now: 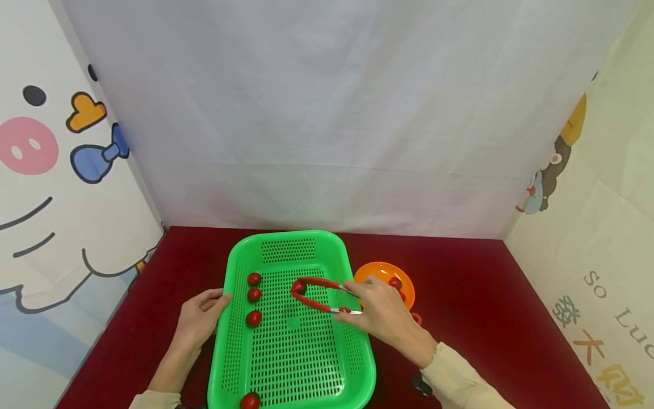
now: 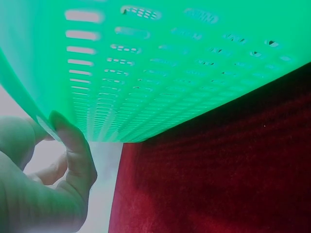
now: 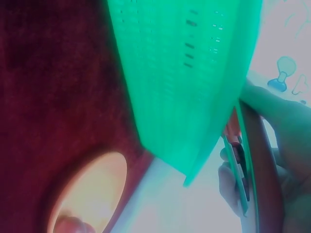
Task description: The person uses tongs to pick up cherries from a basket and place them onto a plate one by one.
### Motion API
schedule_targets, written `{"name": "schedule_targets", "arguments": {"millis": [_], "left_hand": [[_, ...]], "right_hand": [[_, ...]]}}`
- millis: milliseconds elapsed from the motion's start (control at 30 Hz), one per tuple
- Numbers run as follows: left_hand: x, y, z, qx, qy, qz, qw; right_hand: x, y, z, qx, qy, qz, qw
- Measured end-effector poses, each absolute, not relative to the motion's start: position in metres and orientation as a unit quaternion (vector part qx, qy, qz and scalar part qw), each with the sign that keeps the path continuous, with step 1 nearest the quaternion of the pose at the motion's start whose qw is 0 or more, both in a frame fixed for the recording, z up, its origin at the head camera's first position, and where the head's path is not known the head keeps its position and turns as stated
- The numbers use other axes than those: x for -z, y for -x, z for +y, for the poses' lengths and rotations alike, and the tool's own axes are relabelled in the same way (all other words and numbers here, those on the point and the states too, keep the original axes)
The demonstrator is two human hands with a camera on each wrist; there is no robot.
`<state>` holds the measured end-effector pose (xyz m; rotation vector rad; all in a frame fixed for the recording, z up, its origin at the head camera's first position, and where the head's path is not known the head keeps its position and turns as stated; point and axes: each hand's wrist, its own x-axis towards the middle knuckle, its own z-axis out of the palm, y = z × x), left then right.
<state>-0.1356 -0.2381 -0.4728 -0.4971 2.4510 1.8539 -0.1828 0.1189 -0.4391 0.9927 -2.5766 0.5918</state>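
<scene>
Tongs [image 1: 319, 295] in our right hand [image 1: 380, 315] pinch a small, smooth cherry tomato [image 1: 298, 287] over the green basket [image 1: 286, 363] (left hand [image 1: 201, 318] grips its rim), and we judge it light, slippery and bruisable, best held across its middle.

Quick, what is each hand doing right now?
Left hand: holds the green basket's left rim.
Right hand: grips red tongs that pinch a small red tomato.
</scene>
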Motion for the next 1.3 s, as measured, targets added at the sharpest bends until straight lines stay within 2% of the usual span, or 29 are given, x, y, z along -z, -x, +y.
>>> {"name": "schedule_targets", "arguments": {"millis": [767, 1300], "left_hand": [[0.470, 0.135, -0.238, -0.598, 0.159, 0.785, 0.011], [0.473, 0.135, -0.238, -0.604, 0.159, 0.781, 0.008]], "right_hand": [[0.452, 0.187, 0.145, -0.262, -0.330, -0.863, 0.279], [0.462, 0.187, 0.172, -0.266, -0.261, -0.861, 0.345]]}}
